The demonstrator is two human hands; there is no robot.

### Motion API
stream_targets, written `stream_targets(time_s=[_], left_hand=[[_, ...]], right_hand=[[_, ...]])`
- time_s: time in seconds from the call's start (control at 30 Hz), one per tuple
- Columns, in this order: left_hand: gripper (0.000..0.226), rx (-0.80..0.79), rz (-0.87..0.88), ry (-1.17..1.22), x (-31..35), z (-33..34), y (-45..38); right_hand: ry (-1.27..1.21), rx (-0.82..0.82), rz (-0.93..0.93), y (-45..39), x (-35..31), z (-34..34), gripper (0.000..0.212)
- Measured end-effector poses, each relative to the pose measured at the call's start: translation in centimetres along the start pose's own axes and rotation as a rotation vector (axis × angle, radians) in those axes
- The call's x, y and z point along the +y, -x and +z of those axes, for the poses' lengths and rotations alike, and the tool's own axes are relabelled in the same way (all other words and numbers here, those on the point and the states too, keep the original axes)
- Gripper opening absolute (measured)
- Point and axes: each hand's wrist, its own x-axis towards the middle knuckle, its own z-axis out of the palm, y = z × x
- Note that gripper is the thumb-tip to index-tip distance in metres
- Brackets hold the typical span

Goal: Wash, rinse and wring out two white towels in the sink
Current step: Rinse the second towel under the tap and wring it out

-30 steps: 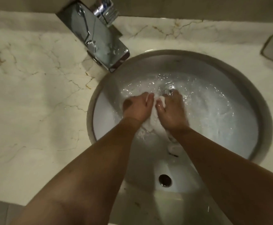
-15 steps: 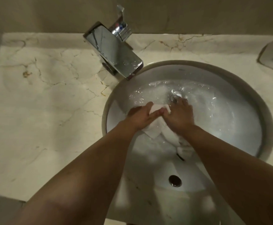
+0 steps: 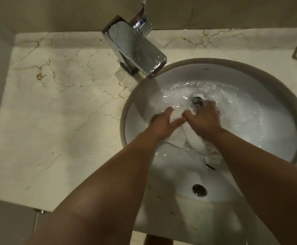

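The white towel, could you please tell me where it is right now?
In the head view, the white towel lies in the sink, right of the faucet, gripped between the left hand and right hand near the drain.

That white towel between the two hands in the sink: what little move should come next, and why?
Probably another rub of the folds against each other. Both the left hand and the right hand grip the bunched white towel low in the sink, in rippling, foamy-looking water, close to the drain. It is sopping and not twisted, so wringing seems premature.
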Motion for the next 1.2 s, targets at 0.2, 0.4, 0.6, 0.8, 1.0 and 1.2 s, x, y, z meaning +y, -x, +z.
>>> stream_targets(time_s=[0.2, 0.4, 0.6, 0.8, 1.0, 1.2], left_hand=[[0.067, 0.032, -0.013, -0.001, 0.7, 0.3, -0.6], [0.054, 0.073, -0.121, 0.001, 2.1, -0.3, -1.0], [0.090, 0.063, -0.527, 0.612, 3.0, -1.3, 0.8], [0.066, -0.201, -0.531, 0.895, 5.5, -4.1, 4.5], [0.065, -0.366, -0.406, 0.622, 9.8, -7.7, 9.0], [0.064, -0.262, -0.275, 0.417, 12.7, -11.0, 13.5]], right_hand=[[0.003, 0.048, -0.120, 0.0, 1.5, 0.6, 0.051], [-0.171, 0.076, -0.163, 3.7, 1.4, 0.4, 0.062], [-0.017, -0.036, -0.449, 8.2, 2.3, -1.9, 0.073], [-0.158, -0.072, -0.367, 10.5, 0.2, -5.5, 0.042], [-0.311, -0.217, -0.197, 13.6, -2.3, -10.5, 0.012], [-0.805, -0.100, 0.225, 17.6, -5.1, -15.2, 0.022]])
